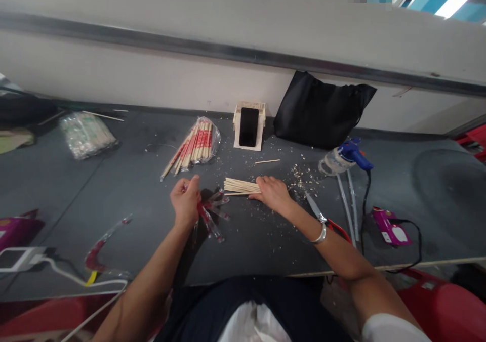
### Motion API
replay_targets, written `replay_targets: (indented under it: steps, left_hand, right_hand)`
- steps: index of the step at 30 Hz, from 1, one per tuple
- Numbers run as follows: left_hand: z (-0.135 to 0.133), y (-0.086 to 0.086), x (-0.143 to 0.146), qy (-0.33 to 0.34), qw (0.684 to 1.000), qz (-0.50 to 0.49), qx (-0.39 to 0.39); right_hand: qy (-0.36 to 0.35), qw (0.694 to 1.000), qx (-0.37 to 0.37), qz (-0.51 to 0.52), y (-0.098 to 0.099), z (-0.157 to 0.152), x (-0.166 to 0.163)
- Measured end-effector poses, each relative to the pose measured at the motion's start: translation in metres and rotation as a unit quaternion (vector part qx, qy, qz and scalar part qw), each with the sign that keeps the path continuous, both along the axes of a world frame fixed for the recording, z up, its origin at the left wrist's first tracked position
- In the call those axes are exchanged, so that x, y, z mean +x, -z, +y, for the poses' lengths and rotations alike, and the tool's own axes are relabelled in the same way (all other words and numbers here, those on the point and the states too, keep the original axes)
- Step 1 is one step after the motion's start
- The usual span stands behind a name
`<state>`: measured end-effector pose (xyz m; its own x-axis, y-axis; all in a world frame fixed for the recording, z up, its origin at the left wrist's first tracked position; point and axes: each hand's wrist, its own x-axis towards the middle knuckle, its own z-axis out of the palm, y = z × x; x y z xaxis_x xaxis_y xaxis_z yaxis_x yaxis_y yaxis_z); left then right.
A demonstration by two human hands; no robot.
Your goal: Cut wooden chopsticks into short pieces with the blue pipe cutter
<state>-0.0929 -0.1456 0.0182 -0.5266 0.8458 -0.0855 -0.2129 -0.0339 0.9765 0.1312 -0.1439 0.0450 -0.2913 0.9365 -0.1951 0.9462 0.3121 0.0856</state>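
Observation:
My left hand (186,201) is closed around several clear plastic wrappers with red print (210,215), whose ends fan out to the right over the grey table. To its right, my right hand (272,194) rests on a bundle of bare wooden chopsticks (241,186), its fingers curled over their right ends. Just beyond my left hand lies a clear bag of chopsticks in red-printed sleeves (197,142). A single thin stick (268,161) lies behind the bundle.
A phone (249,127) leans on a small wooden stand at the back, beside a black bag (322,112). Right of my arm are scissors (315,208), a blue glue gun (351,155), glue sticks (347,200) and a purple box (391,226). A wrapped bundle (87,134) lies left.

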Motion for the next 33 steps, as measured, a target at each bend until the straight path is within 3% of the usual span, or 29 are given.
replay_targets:
  steps: [10, 13, 15, 17, 18, 22, 24, 25, 26, 28, 30, 33]
  left_hand:
    - [-0.015, -0.021, 0.012, 0.020, 0.998, -0.047, 0.025]
    - [-0.024, -0.029, 0.017, 0.039, 0.997, -0.068, 0.015]
    - [-0.030, -0.038, 0.023, 0.053, 0.995, -0.088, 0.008]
    - [-0.037, -0.051, 0.030, 0.066, 0.992, -0.108, 0.016]
    - [-0.040, -0.058, 0.034, 0.075, 0.990, -0.118, 0.024]
    - [-0.051, -0.076, 0.051, 0.127, 0.976, -0.164, 0.061]
    - [-0.054, -0.072, 0.060, 0.142, 0.974, -0.165, 0.069]
    - [-0.056, -0.068, 0.064, 0.150, 0.973, -0.160, 0.068]
    - [-0.057, -0.062, 0.069, 0.158, 0.973, -0.155, 0.064]
    - [-0.061, -0.050, 0.077, 0.167, 0.974, -0.149, 0.044]
    - [-0.064, -0.039, 0.082, 0.175, 0.973, -0.152, 0.012]
    - [-0.066, -0.033, 0.084, 0.210, 0.964, -0.154, -0.045]
  right_hand:
    - [-0.055, 0.995, 0.078, 0.043, 0.018, -0.006, 0.012]
    - [-0.056, 0.986, 0.081, 0.132, 0.014, -0.017, 0.014]
    - [-0.062, 0.963, 0.065, 0.253, 0.013, -0.032, 0.007]
    - [-0.060, 0.908, 0.007, 0.414, 0.015, -0.054, -0.009]
    - [-0.046, 0.865, -0.045, 0.497, 0.018, -0.065, -0.020]
    - [0.063, 0.616, -0.289, 0.730, 0.027, -0.099, -0.061]
    - [0.134, 0.525, -0.293, 0.788, 0.026, -0.104, -0.069]
    - [0.172, 0.503, -0.265, 0.804, 0.023, -0.103, -0.069]
    - [0.207, 0.499, -0.223, 0.812, 0.020, -0.101, -0.067]
    - [0.237, 0.545, -0.110, 0.797, 0.016, -0.097, -0.060]
    - [0.198, 0.638, 0.014, 0.744, 0.014, -0.093, -0.054]
    - [0.073, 0.768, 0.156, 0.617, 0.018, -0.094, -0.050]
